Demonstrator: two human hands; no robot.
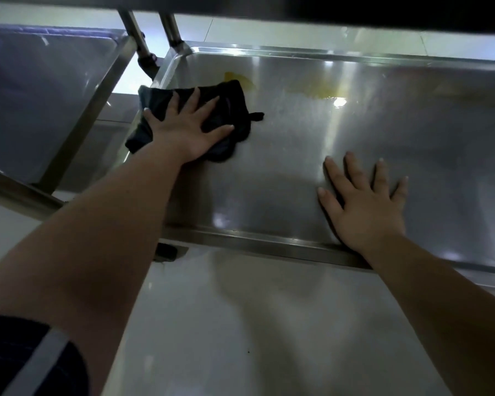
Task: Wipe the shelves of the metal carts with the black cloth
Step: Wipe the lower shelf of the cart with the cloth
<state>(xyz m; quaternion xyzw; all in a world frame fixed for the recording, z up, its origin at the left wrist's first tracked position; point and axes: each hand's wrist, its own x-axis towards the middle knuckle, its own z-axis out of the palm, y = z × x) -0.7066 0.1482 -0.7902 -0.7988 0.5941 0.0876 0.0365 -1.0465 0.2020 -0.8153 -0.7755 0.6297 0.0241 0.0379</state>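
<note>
Left hand [183, 130] presses black cloth [232, 95] flat on shelf [269, 181] at left rim; right hand [366, 204] flat by front rim.

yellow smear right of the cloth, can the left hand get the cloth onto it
Probably yes. The left hand presses the cloth flat on the shelf, with only bare metal between it and the smear. The right hand rests nearer the front, out of the path.
</note>
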